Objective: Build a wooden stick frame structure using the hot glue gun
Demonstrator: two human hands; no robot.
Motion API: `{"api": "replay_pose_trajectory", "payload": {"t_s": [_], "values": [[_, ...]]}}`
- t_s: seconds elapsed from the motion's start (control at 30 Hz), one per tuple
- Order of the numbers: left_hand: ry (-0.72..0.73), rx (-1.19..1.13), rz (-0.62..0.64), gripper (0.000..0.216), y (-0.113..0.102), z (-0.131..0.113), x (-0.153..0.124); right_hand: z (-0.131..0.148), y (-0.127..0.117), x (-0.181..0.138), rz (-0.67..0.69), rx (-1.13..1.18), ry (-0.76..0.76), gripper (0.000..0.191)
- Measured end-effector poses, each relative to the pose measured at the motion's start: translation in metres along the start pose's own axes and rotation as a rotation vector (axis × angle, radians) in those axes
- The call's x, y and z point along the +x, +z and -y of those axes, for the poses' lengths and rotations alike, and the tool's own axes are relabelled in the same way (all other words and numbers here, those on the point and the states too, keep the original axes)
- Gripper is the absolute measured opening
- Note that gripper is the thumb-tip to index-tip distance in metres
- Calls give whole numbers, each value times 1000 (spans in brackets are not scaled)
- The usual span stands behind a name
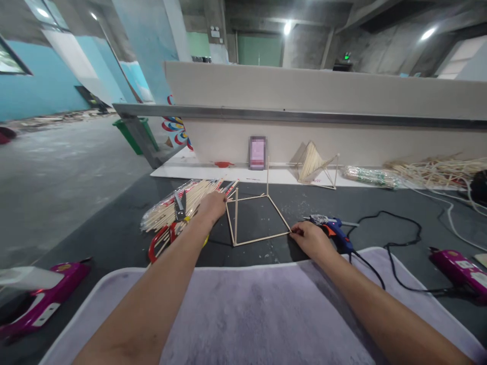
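A frame of thin wooden sticks (255,219) stands on the dark floor mat, a flat square with two upright sticks. My left hand (213,205) reaches into a bundle of wooden sticks (178,205) in clear wrap, fingers curled on the stick ends. My right hand (310,238) pinches the frame's near right corner. A blue glue gun (333,229) lies just right of that hand. Red-handled scissors (167,233) rest on the bundle beside my left forearm.
A lilac cloth (243,304) covers the near floor. The glue gun's black cord (395,243) loops to the right. Pink cases (41,299) (458,268) lie at both sides. A finished stick model (315,165), a phone (257,152) and loose sticks (433,170) sit by the low wall.
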State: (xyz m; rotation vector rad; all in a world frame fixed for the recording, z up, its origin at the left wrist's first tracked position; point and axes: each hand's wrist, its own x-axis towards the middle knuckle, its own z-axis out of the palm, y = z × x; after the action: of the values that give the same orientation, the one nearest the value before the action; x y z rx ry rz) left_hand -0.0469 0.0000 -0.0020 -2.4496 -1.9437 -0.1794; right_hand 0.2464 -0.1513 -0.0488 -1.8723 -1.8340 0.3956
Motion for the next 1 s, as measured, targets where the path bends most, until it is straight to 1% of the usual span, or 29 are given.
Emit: {"api": "replay_pose_trajectory", "payload": {"t_s": [0.1, 0.4, 0.67, 0.83, 1.0], "values": [[0, -26, -37, 30, 7, -3, 4, 2, -1, 0, -7, -28, 8, 15], [43, -104, -40, 26, 16, 5, 12, 6, -1, 4, 6, -88, 61, 14], [-2, -99, -16, 26, 15, 5, 15, 10, -1, 6, -1, -121, 68, 11], [24, -104, -23, 29, 13, 3, 13, 10, 1, 6, -7, -143, 64, 10], [-1, -115, -4, 26, 13, 2, 13, 10, 1, 7, -1, -159, 75, 11]]}}
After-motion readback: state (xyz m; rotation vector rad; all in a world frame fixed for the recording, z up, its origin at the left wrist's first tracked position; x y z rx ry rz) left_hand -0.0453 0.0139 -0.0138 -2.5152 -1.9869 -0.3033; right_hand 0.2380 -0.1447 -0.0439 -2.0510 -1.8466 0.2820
